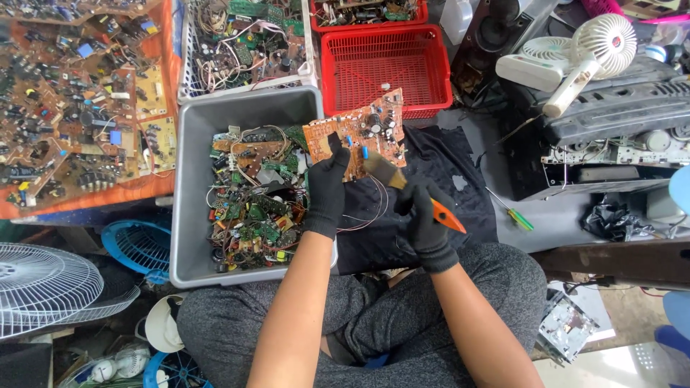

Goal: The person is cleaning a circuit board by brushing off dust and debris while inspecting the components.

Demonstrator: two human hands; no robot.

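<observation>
My left hand point(325, 188), in a black glove, grips the lower left edge of an orange-brown circuit board point(358, 134) studded with small components. Thin red wires hang from the board toward my lap. My right hand point(425, 219), also gloved in black, holds a paintbrush point(402, 185) with an orange handle. The brush's tan bristles rest against the board's lower right part. Both hands are above a black cloth point(445, 172) spread in front of my knees.
A grey plastic bin point(188, 179) of mixed circuit scraps stands left of the board. A red basket point(381, 68) and a white basket point(241, 43) lie beyond. Circuit boards cover an orange surface far left. Fans, a green-handled screwdriver point(512, 213) and stripped electronics sit right.
</observation>
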